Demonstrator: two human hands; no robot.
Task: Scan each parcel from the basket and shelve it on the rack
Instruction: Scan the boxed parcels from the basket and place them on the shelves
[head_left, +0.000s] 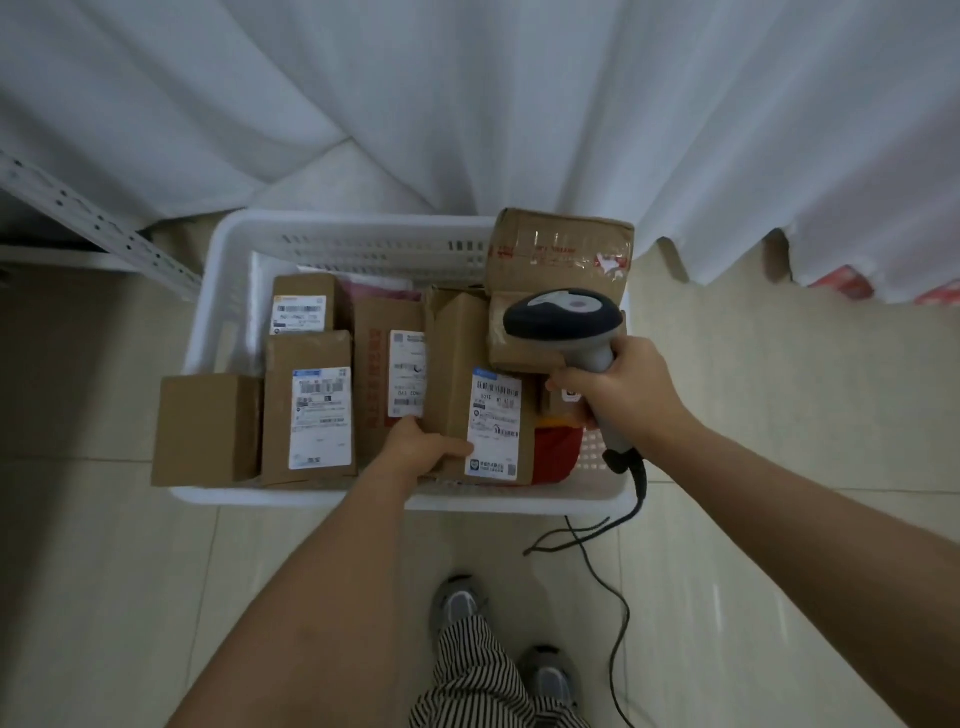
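Note:
A white plastic basket (363, 239) stands on the floor, filled with several cardboard parcels. My left hand (421, 447) grips the near left corner of a brown parcel (457, 364) with a white barcode label, thumb on its top face. My right hand (623, 389) holds a grey handheld barcode scanner (563, 317) by its handle, with the dark head just above and to the right of that parcel's label. A taped brown box (561, 244) rests on the basket's far right rim.
The white metal rack (104, 228) shows its perforated post at the far left. A white curtain (467, 104) hangs behind the basket. The scanner's black cable (618, 597) trails over the tiled floor by my shoes (457, 603). A plain box (208, 428) sits at the basket's near left corner.

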